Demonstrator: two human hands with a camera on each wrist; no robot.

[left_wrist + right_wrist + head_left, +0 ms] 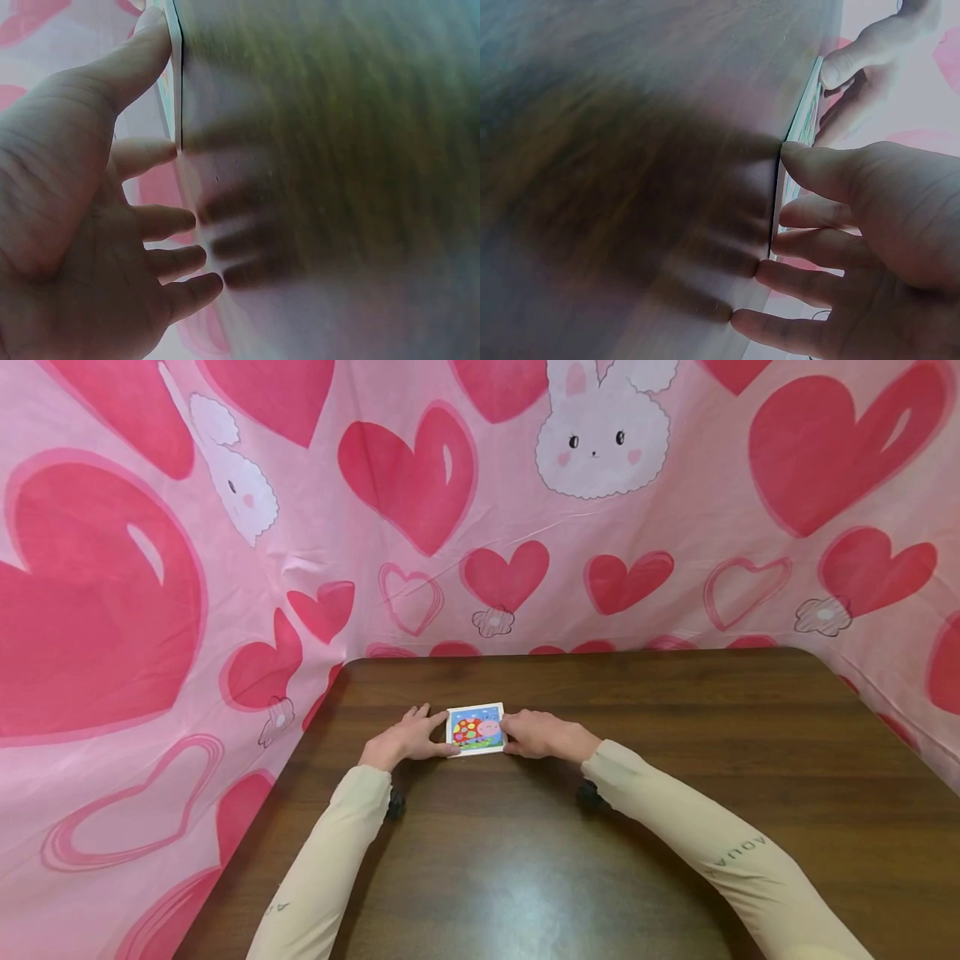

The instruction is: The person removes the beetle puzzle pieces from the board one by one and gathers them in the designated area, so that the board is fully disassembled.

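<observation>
A small square picture point(477, 742) with a white border lies flat on the brown table, showing a red spotted ladybug on a blue ground. My left hand point(408, 739) rests at its left side, thumb over the near left corner and index finger by the far left one. In the left wrist view the other fingers point(176, 262) reach down to the wood, spread apart. At the right edge, my right hand point(542, 734) touches the picture with its thumb point(810, 165) near the front corner. Its fingers line up along that edge, the lower tips on the table.
The wood-grain table point(510, 843) stretches out on all sides of the picture. A pink cloth point(510, 518) with hearts and rabbits hangs behind and to both sides. Dark wrist cameras point(591, 795) sit below the cream sleeves point(697, 835).
</observation>
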